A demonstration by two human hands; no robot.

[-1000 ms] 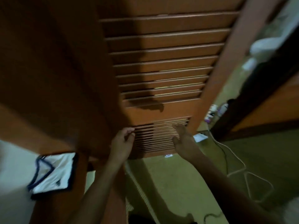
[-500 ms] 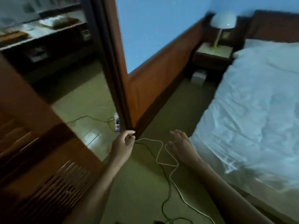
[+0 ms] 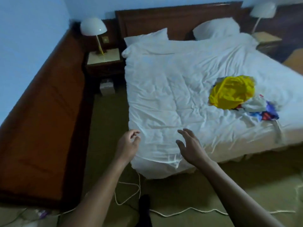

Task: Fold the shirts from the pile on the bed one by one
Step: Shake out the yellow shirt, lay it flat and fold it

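A pile of shirts lies on the right side of the bed [image 3: 172, 89], which is covered by a crumpled white duvet. A bright yellow shirt [image 3: 232, 92] is on top, with a white shirt [image 3: 255, 104] and blue and red fabric [image 3: 268, 113] beside it. My left hand [image 3: 128, 145] hovers at the bed's near left corner with fingers loosely curled and holds nothing. Over the near edge of the duvet, my right hand [image 3: 191, 146] has its fingers spread and is empty. Both hands are well short of the pile.
A nightstand [image 3: 104, 58] with a white lamp [image 3: 93, 27] stands left of the bed, a second lamp [image 3: 262, 9] at the far right. Two pillows [image 3: 216, 29] rest against the dark headboard. White cords [image 3: 129, 192] trail over the floor. Wood panelling [image 3: 44, 122] lines the left wall.
The view has swung from a louvred wooden door, past a doorway and the floor, onto the bed. The shirt pile has come into sight. Both hands stay empty in front of me.
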